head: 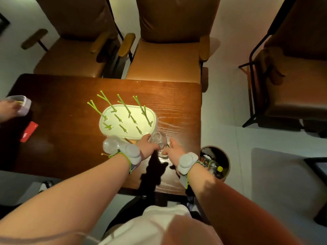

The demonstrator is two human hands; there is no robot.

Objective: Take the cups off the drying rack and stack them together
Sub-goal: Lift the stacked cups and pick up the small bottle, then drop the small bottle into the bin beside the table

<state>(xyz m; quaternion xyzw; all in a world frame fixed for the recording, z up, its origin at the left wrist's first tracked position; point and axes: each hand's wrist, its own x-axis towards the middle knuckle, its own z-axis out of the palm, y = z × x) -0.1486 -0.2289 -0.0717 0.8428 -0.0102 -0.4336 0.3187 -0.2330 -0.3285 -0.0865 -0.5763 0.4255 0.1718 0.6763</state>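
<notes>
1. We see a clear cup (pixel 158 140) just below the middle of the frame, standing on the wooden surface (pixel 62 138) right beside the lower right corner of the drying rack (pixel 113 128). It looks like more than one clear cup nested together, though the glare keeps us from counting them.
2. Our left hand (pixel 147 145) is curled around the left side of this cup, with its thumb reaching up toward the rack's edge.
3. Our right hand (pixel 172 150) closes on the same cup from the right, its fingertips at the lower wall and the index finger pointing up alongside.
4. A second clear cup (pixel 112 144) lies tilted on the surface left of our left wrist, its open mouth turned toward the lower left of the frame. No hand touches it.
5. The drying rack is a pale oval tray with green pegs (pixel 123 103) standing up from it. Every peg is bare.
6. Both our wrists carry grey bands (pixel 132 153) with green straps.
7. At the left edge of the frame another person's hand (pixel 8 110) rests at a small clear container (pixel 19 103), and a red card (pixel 29 131) lies on the surface below it.
8. A round bin (pixel 223 162) with bottles inside stands on the floor, right of the surface's lower corner.
9. Brown armchairs (pixel 164 57) fill the upper part of the frame.
</notes>
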